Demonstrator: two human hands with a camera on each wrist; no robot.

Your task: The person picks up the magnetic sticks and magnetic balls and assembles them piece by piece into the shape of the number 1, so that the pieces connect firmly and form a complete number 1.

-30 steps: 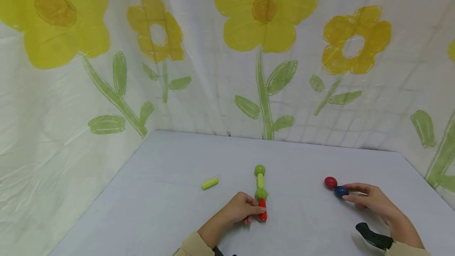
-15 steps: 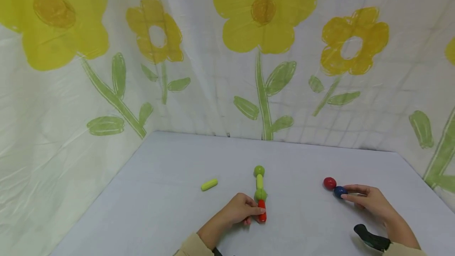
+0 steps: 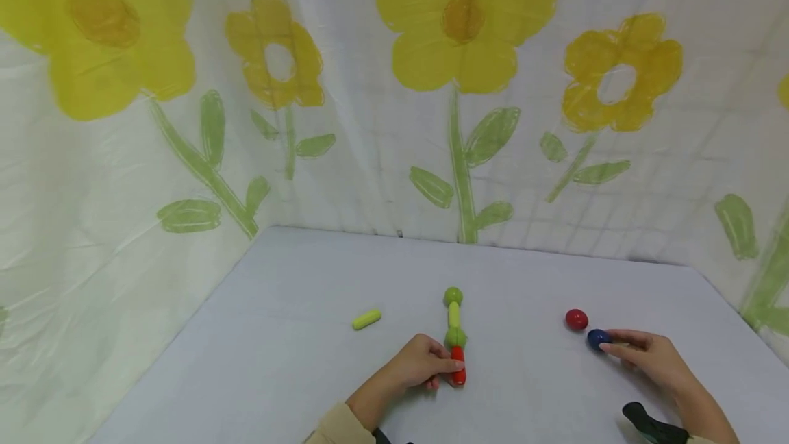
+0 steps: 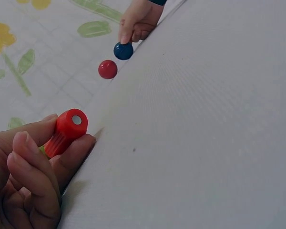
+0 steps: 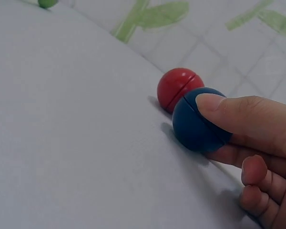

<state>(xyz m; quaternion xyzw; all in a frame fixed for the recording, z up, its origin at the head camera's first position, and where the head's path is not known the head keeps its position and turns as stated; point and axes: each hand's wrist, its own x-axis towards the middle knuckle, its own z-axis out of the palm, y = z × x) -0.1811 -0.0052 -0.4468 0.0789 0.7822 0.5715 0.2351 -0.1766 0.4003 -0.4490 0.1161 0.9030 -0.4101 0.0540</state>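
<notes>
My left hand (image 3: 419, 363) pinches a red rod (image 3: 458, 366) between thumb and finger; a round metal disc shows at its end (image 4: 76, 119) in the left wrist view. The rod's far end meets a green ball (image 3: 455, 337), which continues in line with a yellow-green rod (image 3: 453, 315) and another green ball (image 3: 453, 295). Over on the right, my right hand (image 3: 653, 358) holds a blue ball (image 5: 200, 121) between thumb and fingers. A red ball (image 3: 576, 319) sits just beyond it on the table, with a small gap between the two in the head view.
A loose yellow-green rod (image 3: 366, 319) lies left of the joined pieces on the white table (image 3: 296, 273). Behind the table hangs a sheet (image 3: 357, 156) printed with yellow flowers. A black strap end (image 3: 653, 423) sticks out by the right wrist.
My right hand has drawn the blue ball a little toward me and right, away from the red ball it touched earlier. The left hand keeps its grip on the red rod.
</notes>
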